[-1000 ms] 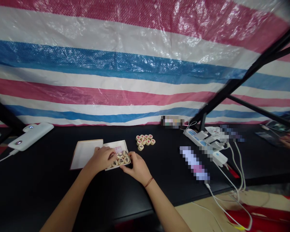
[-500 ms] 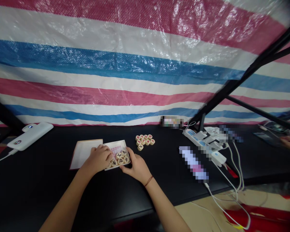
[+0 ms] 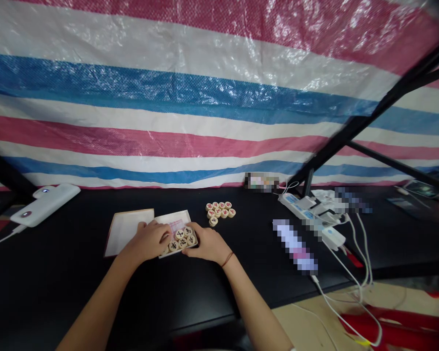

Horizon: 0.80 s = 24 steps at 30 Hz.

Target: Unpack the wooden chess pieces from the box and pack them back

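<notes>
A small white open box (image 3: 173,215) sits on the black table, holding several round xiangqi pieces (image 3: 183,243) with black characters and a pinkish printed sheet. My right hand (image 3: 210,244) grips the box's right side, thumb at the near corner and fingers along the right wall. Over the box's left part is my left hand (image 3: 149,240), its fingers curled down among the pieces; what its fingertips hold, if anything, is hidden. Beyond my right hand, a cluster of pieces with red characters (image 3: 219,210) lies on the table, with a black-marked piece (image 3: 213,221) at its near end.
The box's lid (image 3: 126,229) lies left of it, partly under my left wrist. A white power bank (image 3: 46,204) is at far left. To the right are a blurred-out phone (image 3: 295,246), a power strip (image 3: 307,214) and cables. Striped plastic sheeting (image 3: 168,136) hangs behind.
The view has shifted slightly. My right hand's fingers have closed in further over the box's right wall. My left hand stays at the box's left part. The person's hand at far right has moved.
</notes>
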Tool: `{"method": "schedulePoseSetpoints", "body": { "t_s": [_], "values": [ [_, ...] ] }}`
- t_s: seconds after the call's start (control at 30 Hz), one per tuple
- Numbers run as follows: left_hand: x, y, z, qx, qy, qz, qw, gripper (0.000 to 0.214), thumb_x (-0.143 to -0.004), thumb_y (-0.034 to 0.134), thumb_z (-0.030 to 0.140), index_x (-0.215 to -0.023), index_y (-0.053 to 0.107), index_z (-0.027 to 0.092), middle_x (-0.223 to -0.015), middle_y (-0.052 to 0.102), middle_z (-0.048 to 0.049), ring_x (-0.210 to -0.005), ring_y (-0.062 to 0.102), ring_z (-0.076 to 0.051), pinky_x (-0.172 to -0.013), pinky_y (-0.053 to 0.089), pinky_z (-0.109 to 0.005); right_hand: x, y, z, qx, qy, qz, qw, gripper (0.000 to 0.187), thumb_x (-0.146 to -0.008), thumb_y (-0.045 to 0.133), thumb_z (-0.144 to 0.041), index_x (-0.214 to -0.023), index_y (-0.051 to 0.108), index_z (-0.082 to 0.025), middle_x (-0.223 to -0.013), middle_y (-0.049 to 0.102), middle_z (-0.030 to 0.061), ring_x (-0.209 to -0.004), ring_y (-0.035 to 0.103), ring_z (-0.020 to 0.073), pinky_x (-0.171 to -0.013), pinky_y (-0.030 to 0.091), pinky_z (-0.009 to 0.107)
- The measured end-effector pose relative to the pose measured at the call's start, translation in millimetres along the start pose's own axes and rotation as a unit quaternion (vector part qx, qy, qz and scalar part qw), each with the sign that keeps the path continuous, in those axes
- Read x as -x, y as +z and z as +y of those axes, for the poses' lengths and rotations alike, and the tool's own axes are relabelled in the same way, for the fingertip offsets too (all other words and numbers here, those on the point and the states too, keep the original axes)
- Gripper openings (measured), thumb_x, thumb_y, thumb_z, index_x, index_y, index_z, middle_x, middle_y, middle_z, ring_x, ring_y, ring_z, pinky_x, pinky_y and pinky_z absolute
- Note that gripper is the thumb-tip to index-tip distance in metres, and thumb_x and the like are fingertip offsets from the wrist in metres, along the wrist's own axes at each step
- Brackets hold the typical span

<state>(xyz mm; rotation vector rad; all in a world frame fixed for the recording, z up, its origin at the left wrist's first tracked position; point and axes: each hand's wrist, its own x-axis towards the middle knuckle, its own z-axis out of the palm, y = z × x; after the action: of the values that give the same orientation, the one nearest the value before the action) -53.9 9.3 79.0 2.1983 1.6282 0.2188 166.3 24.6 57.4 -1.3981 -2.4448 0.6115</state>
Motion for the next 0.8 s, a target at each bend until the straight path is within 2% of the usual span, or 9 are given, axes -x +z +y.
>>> {"method": "schedulePoseSetpoints", "body": {
  "t_s": [0.1,0.23,0.37,0.47,0.57,0.67,0.8],
  "values": [
    [-3.7,-1.4,-3.9,0.027,0.000,0.029,0.999,0.025,-0.087,0.042,0.035,-0.084,0.063,0.023,-0.086,0.068,-0.0027,-0.092,0.059,-0.024,-0.087,0.035,-0.043,0.4,-2.3,1.9,-0.030,0.010,0.011,0.999,0.071,-0.065,0.073,-0.053,-0.126,0.050,-0.026,-0.068,0.062,-0.0041,-0.060,0.061,0.0170,-0.053,0.036,0.022],
    [-9.7,2.8,6.2,0.146,-0.002,0.132,0.980,0.028,-0.087,0.045,0.042,-0.095,0.062,0.022,-0.089,0.069,-0.0022,-0.084,0.062,-0.019,-0.082,0.043,-0.033,5.9,-3.5,-2.1,-0.057,0.029,0.111,0.992,0.068,-0.074,0.067,-0.053,-0.129,0.047,-0.018,-0.068,0.060,-0.0034,-0.056,0.057,0.0133,-0.054,0.039,0.022],
    [-11.3,16.4,29.8,0.323,-0.007,0.105,0.941,0.028,-0.085,0.050,0.046,-0.094,0.061,0.022,-0.086,0.069,0.0000,-0.079,0.064,-0.016,-0.073,0.048,-0.026,11.4,-1.3,-12.0,-0.072,-0.053,0.165,0.982,0.035,-0.086,0.057,-0.043,-0.113,0.059,-0.021,-0.087,0.065,0.0023,-0.069,0.060,0.0129,-0.064,0.045,0.022],
    [-11.7,26.2,38.1,0.397,-0.015,0.099,0.912,0.029,-0.084,0.053,0.047,-0.094,0.060,0.021,-0.088,0.070,-0.0021,-0.083,0.066,-0.017,-0.075,0.051,-0.027,15.1,-0.1,-14.0,-0.094,-0.079,0.185,0.975,0.025,-0.090,0.052,-0.035,-0.108,0.062,-0.021,-0.092,0.066,0.0044,-0.074,0.061,0.0138,-0.067,0.047,0.023],
    [-13.4,30.6,34.9,0.452,-0.031,0.129,0.882,0.030,-0.081,0.057,0.048,-0.093,0.058,0.020,-0.095,0.070,-0.0045,-0.091,0.067,-0.020,-0.080,0.053,-0.031,20.3,-1.4,-3.2,-0.125,-0.035,0.261,0.957,0.028,-0.085,0.054,-0.030,-0.109,0.064,-0.020,-0.101,0.063,0.0076,-0.071,0.059,0.0143,-0.066,0.050,0.026],
    [-16.6,31.0,27.5,0.485,-0.058,0.165,0.857,0.034,-0.077,0.061,0.049,-0.094,0.057,0.020,-0.097,0.070,-0.0047,-0.091,0.068,-0.021,-0.077,0.055,-0.032,26.4,-3.4,20.2,-0.136,0.049,0.330,0.933,0.034,-0.083,0.051,-0.026,-0.113,0.064,-0.018,-0.097,0.062,0.0071,-0.056,0.051,0.0103,-0.057,0.048,0.026],
    [-21.1,32.8,20.0,0.468,-0.071,0.211,0.855,0.040,-0.073,0.063,0.050,-0.098,0.060,0.020,-0.106,0.069,-0.0066,-0.093,0.068,-0.021,-0.078,0.056,-0.031,30.4,-1.2,50.4,-0.088,0.141,0.342,0.925,0.037,-0.082,0.051,-0.030,-0.113,0.063,-0.014,-0.085,0.064,0.0051,-0.051,0.049,0.0107,-0.059,0.047,0.027]
  ]
}}
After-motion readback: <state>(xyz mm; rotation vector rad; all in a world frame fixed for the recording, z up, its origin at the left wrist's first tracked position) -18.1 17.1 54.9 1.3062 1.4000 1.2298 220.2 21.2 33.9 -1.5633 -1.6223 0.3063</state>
